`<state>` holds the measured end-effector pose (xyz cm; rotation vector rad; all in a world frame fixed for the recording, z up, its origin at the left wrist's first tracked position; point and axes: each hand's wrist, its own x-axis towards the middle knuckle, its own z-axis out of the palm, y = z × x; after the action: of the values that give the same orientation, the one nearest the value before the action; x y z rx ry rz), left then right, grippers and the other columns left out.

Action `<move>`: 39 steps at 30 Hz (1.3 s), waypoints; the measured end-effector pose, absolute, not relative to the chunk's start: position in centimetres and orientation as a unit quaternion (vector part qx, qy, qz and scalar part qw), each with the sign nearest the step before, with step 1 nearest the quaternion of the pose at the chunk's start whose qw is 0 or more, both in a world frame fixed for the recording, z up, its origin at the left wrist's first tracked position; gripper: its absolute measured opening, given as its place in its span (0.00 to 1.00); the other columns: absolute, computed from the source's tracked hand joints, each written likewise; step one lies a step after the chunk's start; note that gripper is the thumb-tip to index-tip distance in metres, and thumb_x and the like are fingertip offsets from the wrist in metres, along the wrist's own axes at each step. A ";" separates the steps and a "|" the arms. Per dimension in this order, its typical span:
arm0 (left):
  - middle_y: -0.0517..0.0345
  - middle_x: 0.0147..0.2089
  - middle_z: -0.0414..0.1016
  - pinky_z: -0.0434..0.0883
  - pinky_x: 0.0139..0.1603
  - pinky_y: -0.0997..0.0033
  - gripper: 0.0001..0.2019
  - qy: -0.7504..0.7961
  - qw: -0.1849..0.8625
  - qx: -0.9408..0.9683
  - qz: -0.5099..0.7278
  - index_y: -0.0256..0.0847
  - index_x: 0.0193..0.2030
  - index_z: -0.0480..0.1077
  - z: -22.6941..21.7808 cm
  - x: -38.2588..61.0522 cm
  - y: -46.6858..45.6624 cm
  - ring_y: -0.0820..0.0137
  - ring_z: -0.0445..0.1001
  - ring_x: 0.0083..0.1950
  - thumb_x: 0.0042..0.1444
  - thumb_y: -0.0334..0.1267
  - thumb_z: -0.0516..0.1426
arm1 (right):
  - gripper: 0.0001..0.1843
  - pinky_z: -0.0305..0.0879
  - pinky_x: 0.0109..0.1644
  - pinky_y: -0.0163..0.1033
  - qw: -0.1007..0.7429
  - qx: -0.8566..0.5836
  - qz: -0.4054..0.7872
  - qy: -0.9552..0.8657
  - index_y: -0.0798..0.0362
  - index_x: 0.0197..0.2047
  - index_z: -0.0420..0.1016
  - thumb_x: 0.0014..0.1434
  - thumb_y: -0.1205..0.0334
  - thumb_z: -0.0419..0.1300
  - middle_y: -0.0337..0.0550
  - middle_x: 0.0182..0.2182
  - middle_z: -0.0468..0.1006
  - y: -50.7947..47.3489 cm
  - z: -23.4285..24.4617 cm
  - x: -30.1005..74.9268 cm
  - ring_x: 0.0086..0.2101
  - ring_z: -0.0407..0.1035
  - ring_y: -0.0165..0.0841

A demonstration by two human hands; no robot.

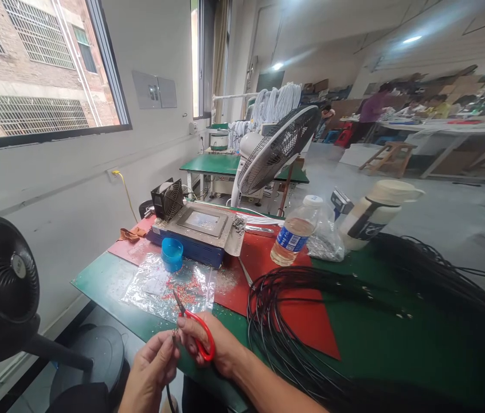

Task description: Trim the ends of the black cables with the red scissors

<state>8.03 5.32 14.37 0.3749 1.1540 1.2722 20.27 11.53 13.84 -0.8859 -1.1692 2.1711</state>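
My left hand (152,364) pinches the end of a black cable (169,397), whose length hangs down below the fingers. Red-handled scissors (207,338) sit in my right hand (223,344), blades pointing up and away. The right fingertips meet the left ones at the cable end, so its small tip is partly hidden. Just beyond the hands, a clear plastic sheet or bag (145,289) lies on the table with many small orange-red scraps (184,289) on it. A blue plastic cup (172,256) stands at its far edge.
Behind the cup is a blue metal unit (191,246) with a small fan (167,198). Black cable coils (268,310) cover the right side, near a labelled bottle (292,235) and a thermos (371,212). A black fan (6,275) stands left; people work far right.
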 end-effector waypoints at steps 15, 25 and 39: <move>0.56 0.28 0.78 0.67 0.28 0.84 0.12 0.527 0.594 0.122 0.595 0.38 0.29 0.76 13.4 8.0 5.3 0.77 0.71 0.26 0.34 0.39 0.66 | 0.26 0.40 0.22 0.31 0.345 -0.355 0.529 -0.689 0.58 0.15 0.60 0.44 0.44 0.63 0.31 0.15 0.52 11.2 13.8 20.3 0.20 0.47 0.21; 0.61 0.18 0.68 0.60 0.23 0.83 0.13 0.516 0.618 0.171 0.568 0.35 0.28 0.75 13.1 7.8 5.4 0.79 0.63 0.22 0.38 0.44 0.64 | 0.27 0.46 0.15 0.28 0.275 -0.329 0.765 -0.480 0.57 0.20 0.63 0.45 0.39 0.59 0.31 0.12 0.59 11.3 14.0 20.3 0.12 0.52 0.20; 0.65 0.16 0.57 0.44 0.20 0.79 0.12 0.520 0.638 0.224 0.522 0.36 0.28 0.72 12.4 7.3 5.2 0.82 0.46 0.19 0.45 0.45 0.59 | 0.26 0.44 0.12 0.28 0.271 -0.286 0.788 -0.473 0.59 0.21 0.66 0.45 0.41 0.61 0.30 0.10 0.59 11.4 13.6 20.4 0.10 0.50 0.19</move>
<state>7.29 5.20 12.42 0.5120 1.1868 1.1927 20.41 11.44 13.59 -0.7701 -1.2754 2.1224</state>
